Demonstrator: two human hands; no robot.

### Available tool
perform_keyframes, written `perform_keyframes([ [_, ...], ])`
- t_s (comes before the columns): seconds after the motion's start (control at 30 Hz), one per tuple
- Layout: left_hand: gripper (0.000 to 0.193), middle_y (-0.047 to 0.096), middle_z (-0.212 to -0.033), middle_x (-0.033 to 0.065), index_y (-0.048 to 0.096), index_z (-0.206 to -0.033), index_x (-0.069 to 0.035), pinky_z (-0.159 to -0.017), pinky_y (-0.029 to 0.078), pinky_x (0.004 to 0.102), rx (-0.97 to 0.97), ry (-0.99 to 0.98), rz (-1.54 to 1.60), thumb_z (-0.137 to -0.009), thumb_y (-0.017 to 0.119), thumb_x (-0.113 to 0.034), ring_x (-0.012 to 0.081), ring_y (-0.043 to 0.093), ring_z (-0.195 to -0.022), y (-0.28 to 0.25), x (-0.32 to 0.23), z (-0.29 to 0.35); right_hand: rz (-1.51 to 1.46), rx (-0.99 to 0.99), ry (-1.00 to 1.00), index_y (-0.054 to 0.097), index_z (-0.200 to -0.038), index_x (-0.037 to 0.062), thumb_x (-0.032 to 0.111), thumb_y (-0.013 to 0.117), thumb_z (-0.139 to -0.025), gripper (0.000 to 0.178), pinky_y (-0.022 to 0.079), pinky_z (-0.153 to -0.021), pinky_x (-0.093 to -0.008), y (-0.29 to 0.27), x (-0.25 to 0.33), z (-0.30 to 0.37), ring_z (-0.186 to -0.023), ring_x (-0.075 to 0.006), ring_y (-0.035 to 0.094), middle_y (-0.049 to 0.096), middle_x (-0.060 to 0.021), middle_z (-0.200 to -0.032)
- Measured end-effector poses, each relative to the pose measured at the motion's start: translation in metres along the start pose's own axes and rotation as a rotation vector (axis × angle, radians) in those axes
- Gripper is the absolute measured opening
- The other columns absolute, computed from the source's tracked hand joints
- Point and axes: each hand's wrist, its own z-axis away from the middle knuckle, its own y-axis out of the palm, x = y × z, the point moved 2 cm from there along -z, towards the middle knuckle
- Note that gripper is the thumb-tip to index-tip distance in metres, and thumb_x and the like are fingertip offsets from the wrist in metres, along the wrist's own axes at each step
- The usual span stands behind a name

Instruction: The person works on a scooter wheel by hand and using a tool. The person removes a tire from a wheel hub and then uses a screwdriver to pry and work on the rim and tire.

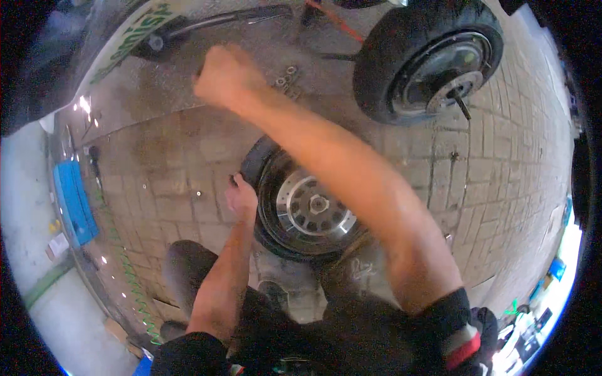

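A small black wheel [301, 207] with a silver hub lies flat on the paving in front of my knees. My left hand [241, 197] grips the tyre at its left edge, fingers curled over the rubber. My right hand [222, 75] is raised well above and beyond the wheel, clenched in a fist. My forearm crosses over the wheel's right side. Nothing clearly shows inside the fist, and its far side is hidden.
A second, larger wheel [433, 62] with a hub motor and a protruding axle stands at the upper right. A few nuts [285, 78] lie on the ground beyond my fist. A blue case [74, 200] sits at the left by a kerb. A vehicle body [125, 37] curves across the upper left.
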Motion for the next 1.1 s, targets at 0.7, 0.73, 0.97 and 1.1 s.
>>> perform_keyframes([
  [0.7, 0.086, 0.069, -0.110, 0.0319, 0.067, -0.116, 0.005, -0.096, 0.048, 0.0525, 0.017, 0.280, 0.026, -0.083, 0.064, -0.074, 0.0481, 0.064, -0.108, -0.061, -0.010, 0.025, 0.143, 0.074, -0.061, 0.075, -0.099, -0.0036, 0.037, 0.074, -0.084, 0.043, 0.059, -0.089, -0.0473, 0.069, 0.054, 0.009, -0.100, -0.0405, 0.072, 0.072, -0.0283, -0.103],
  [0.73, 0.086, 0.065, -0.118, 0.0334, 0.062, -0.122, 0.007, -0.100, 0.046, 0.0513, 0.108, 0.258, 0.106, -0.086, 0.063, -0.071, 0.0488, 0.060, -0.115, -0.067, 0.001, 0.031, 0.140, 0.105, -0.092, 0.075, -0.098, -0.0038, 0.037, 0.074, -0.083, 0.043, 0.059, -0.088, -0.0476, 0.077, 0.067, 0.022, -0.099, -0.0403, 0.072, 0.072, -0.0280, -0.102],
  [0.97, 0.077, 0.066, -0.126, 0.0267, 0.060, -0.131, 0.006, -0.101, 0.046, 0.0469, 0.107, -0.002, 0.196, -0.098, 0.053, -0.063, 0.0452, 0.061, -0.119, -0.088, 0.113, 0.068, -0.173, 0.154, -0.255, 0.072, -0.088, -0.0014, 0.027, 0.072, -0.080, 0.029, 0.058, -0.078, -0.0533, 0.120, 0.108, 0.127, -0.089, -0.0430, 0.071, 0.071, -0.0258, -0.091],
  [1.1, 0.076, 0.071, -0.114, 0.0232, 0.063, -0.123, 0.007, -0.096, 0.048, 0.0469, -0.028, -0.059, 0.148, -0.101, 0.044, -0.063, 0.0423, 0.064, -0.107, -0.089, 0.147, 0.054, -0.273, 0.294, -0.321, 0.071, -0.095, 0.0013, 0.025, 0.071, -0.081, 0.027, 0.058, -0.079, -0.0528, 0.129, 0.102, 0.153, -0.090, -0.0441, 0.070, 0.070, -0.0268, -0.093],
])
